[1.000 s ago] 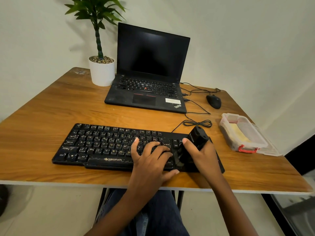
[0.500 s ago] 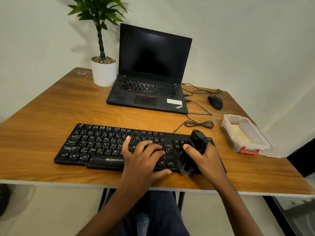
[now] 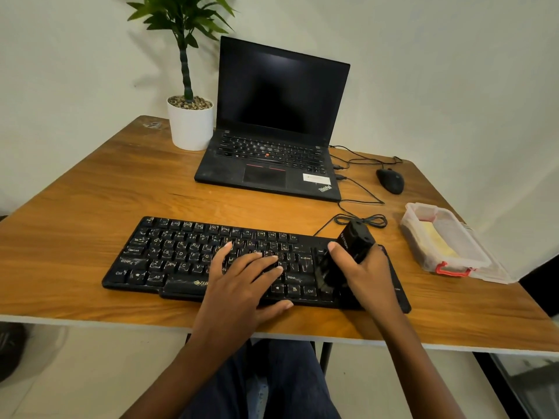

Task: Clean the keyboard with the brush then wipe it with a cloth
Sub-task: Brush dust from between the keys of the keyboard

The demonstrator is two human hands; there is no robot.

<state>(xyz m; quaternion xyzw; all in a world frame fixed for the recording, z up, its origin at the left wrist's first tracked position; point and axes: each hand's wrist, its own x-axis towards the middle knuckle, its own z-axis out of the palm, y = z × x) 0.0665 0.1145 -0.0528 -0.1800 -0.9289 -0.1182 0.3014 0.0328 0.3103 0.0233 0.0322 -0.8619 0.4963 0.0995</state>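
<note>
Black plastic keyboard (image 3: pixel 187 255) lies flat on the wooden surface (image 3: pixel 90 192), in the lower centre of the frame, its long side parallel to the near edge.

Head view:

1. Left grip (image 3: pixel 242 285): positioned at lower centre. The fingers are straight and spread, lying on the keys of the middle-right section. The thumb points to the right along the front edge of the keyboard. This grip holds nothing.
2. Right grip (image 3: pixel 367 276): positioned over the right end of the keyboard. It is closed round a black brush (image 3: pixel 348 252). The thumb presses the left face of the brush body; the other fingers wrap behind it and are mostly hidden.
3. Brush: tilted, top end leaning toward the upper right. The bristle end points down and meets the keys just left of the right grip.
4. Laptop (image 3: pixel 272 131): open, screen dark, at upper centre.
5. White plant pot (image 3: pixel 190 125): just left of the laptop.
6. Mouse (image 3: pixel 390 180): right of the laptop, with a coiled cable (image 3: pixel 363 220) nearby.
7. Clear plastic box (image 3: pixel 438 246): at the right edge of the surface, with a red clip. A pale yellow item lies inside; its type cannot be determined.
</note>
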